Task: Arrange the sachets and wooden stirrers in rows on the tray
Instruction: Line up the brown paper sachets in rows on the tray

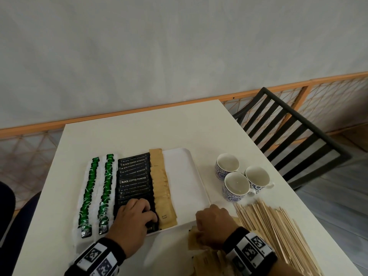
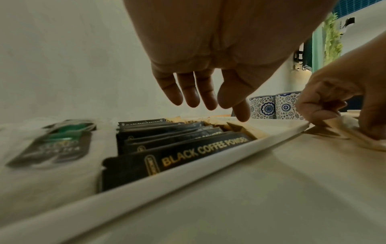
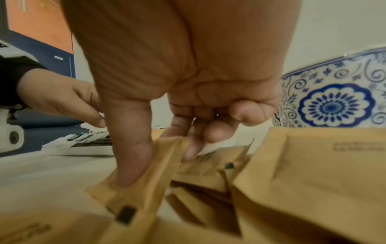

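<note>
A white tray [image 1: 185, 176] carries two rows of green-and-white sachets [image 1: 89, 192], one row of black coffee sachets [image 1: 134, 179] and one row of brown sachets [image 1: 162, 186]; its right part is bare. My left hand [image 1: 143, 211] rests over the near end of the black row, its fingers [image 2: 188, 97] straight and holding nothing. Off the tray's near right corner, my right hand [image 1: 211, 224] reaches into a loose pile of brown sachets [image 1: 205, 259]. Its thumb and fingers pinch one brown sachet [image 3: 160, 166]. Wooden stirrers [image 1: 278, 232] lie heaped on the table to the right.
Three blue-patterned cups [image 1: 237, 186] stand right of the tray, just behind the stirrers. A black slatted chair [image 1: 294, 136] is at the table's far right corner. Bare white tabletop [image 1: 149, 132] lies behind the tray. A wall runs along the table's far edge.
</note>
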A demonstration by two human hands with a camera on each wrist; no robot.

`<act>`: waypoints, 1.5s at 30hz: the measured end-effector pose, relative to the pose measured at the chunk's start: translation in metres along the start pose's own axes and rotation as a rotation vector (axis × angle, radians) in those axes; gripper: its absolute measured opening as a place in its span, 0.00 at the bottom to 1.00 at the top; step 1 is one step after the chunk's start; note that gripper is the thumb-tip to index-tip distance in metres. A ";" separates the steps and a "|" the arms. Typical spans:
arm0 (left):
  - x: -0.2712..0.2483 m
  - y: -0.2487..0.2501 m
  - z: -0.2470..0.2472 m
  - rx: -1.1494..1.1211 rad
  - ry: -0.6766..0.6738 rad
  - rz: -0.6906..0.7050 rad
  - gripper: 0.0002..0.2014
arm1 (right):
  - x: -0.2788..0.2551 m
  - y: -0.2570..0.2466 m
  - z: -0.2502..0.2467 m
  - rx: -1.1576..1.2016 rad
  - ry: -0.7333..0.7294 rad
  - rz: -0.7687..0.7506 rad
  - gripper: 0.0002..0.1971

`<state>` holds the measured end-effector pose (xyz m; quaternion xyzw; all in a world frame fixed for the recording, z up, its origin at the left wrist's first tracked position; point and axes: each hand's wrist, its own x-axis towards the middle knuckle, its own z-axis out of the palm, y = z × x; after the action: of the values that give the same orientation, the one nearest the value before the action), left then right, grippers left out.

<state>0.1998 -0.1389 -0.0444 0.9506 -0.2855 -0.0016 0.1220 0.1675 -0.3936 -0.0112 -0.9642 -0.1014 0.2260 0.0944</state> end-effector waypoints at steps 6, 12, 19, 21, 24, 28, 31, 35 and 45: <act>0.001 0.001 0.000 -0.203 -0.114 -0.112 0.22 | 0.006 -0.001 -0.011 0.422 0.050 -0.067 0.09; 0.008 0.011 -0.014 -0.511 -0.159 -0.139 0.35 | 0.016 -0.019 -0.021 0.886 -0.022 -0.066 0.08; 0.010 0.010 -0.027 -0.567 -0.081 -0.153 0.25 | 0.023 -0.027 -0.018 1.182 -0.087 -0.015 0.10; 0.011 0.011 -0.028 -0.566 -0.062 -0.153 0.26 | 0.025 -0.029 -0.015 1.331 -0.190 0.021 0.17; 0.013 0.014 -0.029 -0.591 -0.012 -0.116 0.20 | 0.027 -0.032 -0.012 1.443 -0.396 -0.011 0.19; 0.017 0.020 -0.027 -0.693 0.077 -0.137 0.04 | 0.029 -0.034 -0.009 1.572 -0.566 -0.145 0.15; 0.018 0.014 -0.024 -0.743 0.106 -0.310 0.10 | 0.032 -0.029 -0.008 1.646 -0.498 -0.185 0.22; 0.016 0.008 -0.022 -0.735 0.102 -0.423 0.12 | 0.037 -0.027 -0.002 1.536 -0.327 -0.207 0.28; 0.010 0.017 -0.021 -0.442 -0.197 -0.335 0.05 | 0.054 -0.019 -0.001 0.841 0.170 0.002 0.12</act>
<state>0.2009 -0.1533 -0.0197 0.9301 -0.1277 -0.1762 0.2958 0.2120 -0.3630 -0.0288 -0.8571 0.0087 0.1675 0.4870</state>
